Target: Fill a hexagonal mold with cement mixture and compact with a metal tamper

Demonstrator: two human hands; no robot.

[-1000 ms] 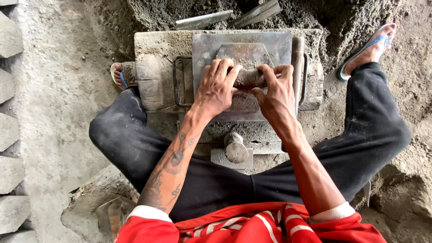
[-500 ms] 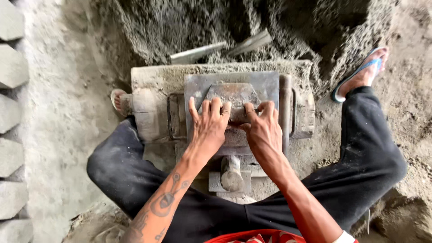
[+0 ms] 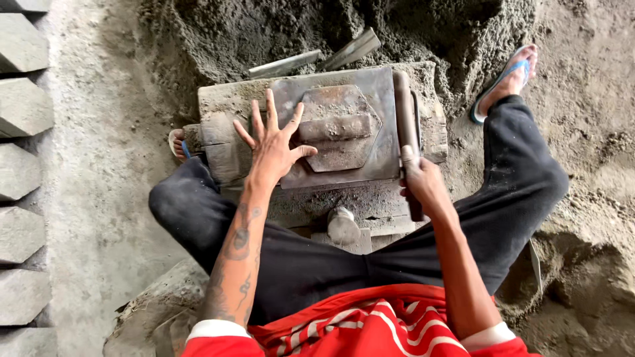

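A grey metal paving-block mould (image 3: 370, 106) sits on a worn wooden base (image 3: 225, 106) between my knees. Its flat lid carries a raised six-sided plate with a bar handle (image 3: 334, 127). My left hand (image 3: 271, 142) lies flat on the lid's left part, fingers spread, thumb by the bar handle. Along the mould's right side runs a long metal lever (image 3: 405, 119), and my right hand (image 3: 420, 178) is closed round its near end.
A heap of dark damp cement mix (image 3: 344, 26) lies behind the mould, with two metal tools (image 3: 311, 58) stuck in it. Finished grey blocks (image 3: 23, 106) line the left edge. My feet in blue sandals (image 3: 506, 76) flank the mould. A round metal knob (image 3: 342, 223) sits in front.
Both hands left the bar handle on the lid. The left one spread flat on the lid's left part; the right one moved to the lever on the right and closed on it.
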